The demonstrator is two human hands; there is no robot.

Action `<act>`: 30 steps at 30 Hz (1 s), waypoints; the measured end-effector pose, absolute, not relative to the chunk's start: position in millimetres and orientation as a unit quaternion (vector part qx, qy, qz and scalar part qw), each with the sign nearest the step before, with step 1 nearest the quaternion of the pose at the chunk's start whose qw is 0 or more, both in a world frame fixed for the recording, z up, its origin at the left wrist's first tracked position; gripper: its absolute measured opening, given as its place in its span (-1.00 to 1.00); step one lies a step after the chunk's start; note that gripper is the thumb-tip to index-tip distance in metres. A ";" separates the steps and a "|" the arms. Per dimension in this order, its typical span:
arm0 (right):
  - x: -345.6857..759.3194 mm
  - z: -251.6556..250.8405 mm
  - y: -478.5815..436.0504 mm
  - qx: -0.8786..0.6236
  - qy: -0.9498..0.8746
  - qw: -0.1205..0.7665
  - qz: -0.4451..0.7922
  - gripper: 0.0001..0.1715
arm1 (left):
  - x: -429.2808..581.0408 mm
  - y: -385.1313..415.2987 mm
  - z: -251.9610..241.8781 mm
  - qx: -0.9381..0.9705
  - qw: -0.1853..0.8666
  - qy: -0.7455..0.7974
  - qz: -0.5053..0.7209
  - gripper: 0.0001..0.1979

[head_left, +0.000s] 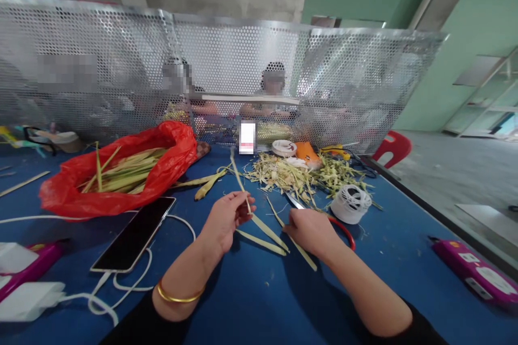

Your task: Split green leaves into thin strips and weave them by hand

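My left hand point(225, 221) is closed in a pinch on a long pale green leaf strip point(239, 178) that runs up and away across the blue table point(251, 291). My right hand point(309, 230) is closed over red-handled scissors point(343, 226), whose blade pokes out towards the back beside a second strip. More cut strips point(263, 240) lie between the two hands. A gold bangle sits on my left wrist.
A red plastic bag point(121, 194) of green leaves lies at the left. A phone point(135, 234) on a white cable rests near it. A pile of leaf scraps point(299, 175), a small white fan point(350, 204) and a pink case point(475, 272) are at the right. People sit behind a perforated metal screen point(226, 64).
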State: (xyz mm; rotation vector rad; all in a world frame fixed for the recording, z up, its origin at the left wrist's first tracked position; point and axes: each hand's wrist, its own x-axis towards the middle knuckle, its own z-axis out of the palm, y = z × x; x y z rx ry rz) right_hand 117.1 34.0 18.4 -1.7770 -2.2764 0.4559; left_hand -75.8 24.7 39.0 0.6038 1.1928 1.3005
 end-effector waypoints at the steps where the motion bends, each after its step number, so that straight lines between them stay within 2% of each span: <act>1: 117.5 15.2 34.7 -0.607 -0.772 0.105 0.157 -0.91 | -72.2 22.3 37.2 0.262 0.606 0.514 0.548 -0.89; 5: 117.6 11.9 37.9 -0.605 -0.756 0.151 0.198 -0.84 | -60.1 16.7 29.5 0.271 0.631 0.510 0.517 -0.85; 9: 119.1 25.1 41.8 -0.576 -0.712 0.275 0.293 -0.83 | -55.6 13.6 25.2 0.287 0.655 0.503 0.485 -0.81; 16: 113.0 26.7 41.0 -0.490 -0.587 0.436 0.476 -0.61 | -45.6 3.0 22.5 0.327 0.742 0.441 0.386 -0.81; 22: 106.4 22.9 39.3 -0.471 -0.546 0.466 0.513 -0.66 | -42.7 1.4 21.2 0.334 0.752 0.434 0.367 -0.84; 30: 103.1 19.9 39.4 -0.468 -0.552 0.472 0.503 -0.71 | -40.1 0.9 21.5 0.335 0.726 0.458 0.388 -0.78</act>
